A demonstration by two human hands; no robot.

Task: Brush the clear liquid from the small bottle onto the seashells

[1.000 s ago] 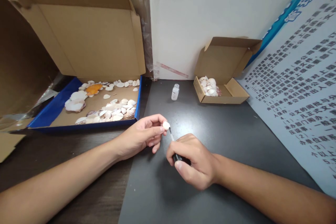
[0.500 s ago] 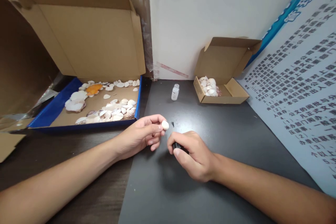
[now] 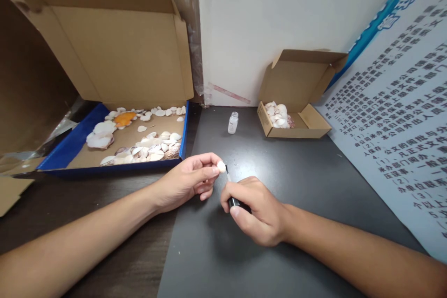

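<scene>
A small white seashell [image 3: 221, 166] is pinched between the thumb and fingers of my left hand [image 3: 188, 177]. My right hand [image 3: 256, 212] is closed around the black cap of a small applicator brush [image 3: 233, 202]. The brush's thin stem reaches forward, and its dark bristles are at the right edge of the shell, seemingly touching it. Part of the cap is hidden in my palm. Beyond both hands, an uncapped small glass bottle [image 3: 233, 124] with a pale label stands upright on the dark table.
At the left, an open blue-edged cardboard box [image 3: 115, 165] holds many shells, one of them orange. A smaller open carton [image 3: 296, 132] with white shells stands at the back right. A printed sheet [image 3: 394, 116] covers the right side, and a white panel [image 3: 279, 9] rises behind.
My right hand has shifted slightly left and turned, bringing the brush bristles up to the shell. My left hand stays nearly in place, with the shell tilted a little.
</scene>
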